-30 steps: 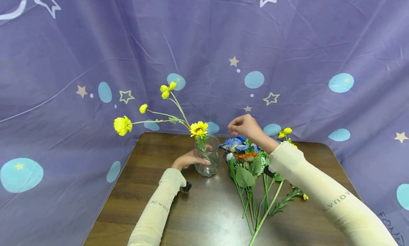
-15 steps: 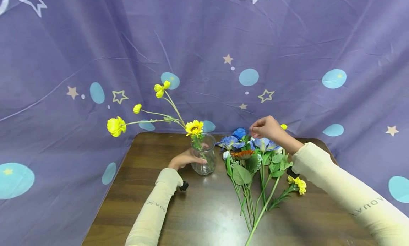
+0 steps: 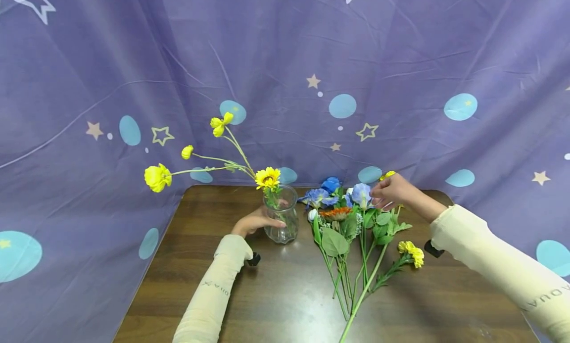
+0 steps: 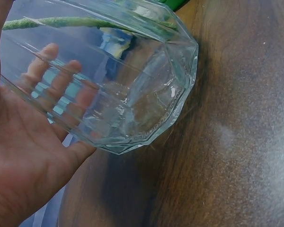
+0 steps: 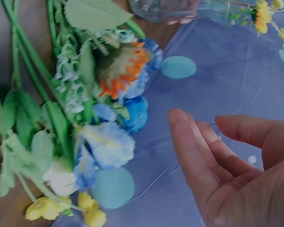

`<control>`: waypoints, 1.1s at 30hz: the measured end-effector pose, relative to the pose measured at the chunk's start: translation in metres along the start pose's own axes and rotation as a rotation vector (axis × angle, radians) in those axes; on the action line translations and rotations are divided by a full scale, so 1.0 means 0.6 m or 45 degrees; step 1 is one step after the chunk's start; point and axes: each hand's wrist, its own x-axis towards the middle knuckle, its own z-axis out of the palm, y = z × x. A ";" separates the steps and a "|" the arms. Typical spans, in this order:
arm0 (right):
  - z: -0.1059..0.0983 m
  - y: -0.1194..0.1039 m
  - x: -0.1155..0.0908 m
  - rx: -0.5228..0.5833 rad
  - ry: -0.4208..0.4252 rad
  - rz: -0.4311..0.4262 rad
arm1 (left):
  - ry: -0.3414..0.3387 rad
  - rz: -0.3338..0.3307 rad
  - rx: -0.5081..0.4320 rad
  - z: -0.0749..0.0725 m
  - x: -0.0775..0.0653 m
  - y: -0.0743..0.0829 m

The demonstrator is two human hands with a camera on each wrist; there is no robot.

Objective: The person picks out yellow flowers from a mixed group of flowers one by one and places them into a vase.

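My left hand [image 3: 256, 221] holds a clear ribbed glass vase [image 3: 287, 231], thumb on the near side; in the left wrist view the other fingers show through the glass. A small sunflower [image 3: 268, 178] and a branching stem with yellow flowers [image 3: 157, 177] stand in the vase, the branch leaning far left. My right hand [image 3: 395, 192] hovers at the far right of the flower pile, beside a pale blue iris [image 3: 361, 195]. The right wrist view shows its fingers [image 5: 189, 156] loosely bent and apart from the thumb, nothing between them.
The pile on the wooden table [image 3: 285, 293] has an orange flower [image 3: 336, 214], a blue rose [image 3: 331, 184], a white bud [image 3: 312, 215] and a yellow carnation [image 3: 411, 254], stems toward the front. A purple patterned cloth [image 3: 276, 61] hangs behind the table.
My right hand has moved right from near the vase, across the flower pile to its right side, and slightly lower. The left hand stays on the vase. The head view has shifted slightly.
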 end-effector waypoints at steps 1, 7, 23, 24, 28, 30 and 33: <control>-0.002 0.004 -0.002 0.002 -0.017 0.016 | 0.000 -0.004 -0.001 0.000 0.000 0.001; -0.006 0.035 -0.014 0.031 -0.122 0.138 | 0.003 -0.013 0.000 -0.002 -0.001 0.002; 0.052 0.116 -0.031 0.035 -0.212 0.341 | 0.009 -0.013 0.002 -0.002 0.000 -0.002; 0.059 0.120 -0.033 0.039 -0.212 0.356 | 0.008 -0.012 0.002 -0.002 0.001 -0.003; 0.085 0.134 -0.042 0.036 -0.243 0.390 | 0.007 -0.011 0.005 -0.005 0.002 -0.006; 0.098 0.141 -0.047 0.034 -0.272 0.407 | 0.007 -0.011 0.009 -0.006 0.002 -0.008; 0.119 0.153 -0.054 0.020 -0.295 0.445 | 0.004 -0.014 0.011 -0.006 0.002 -0.008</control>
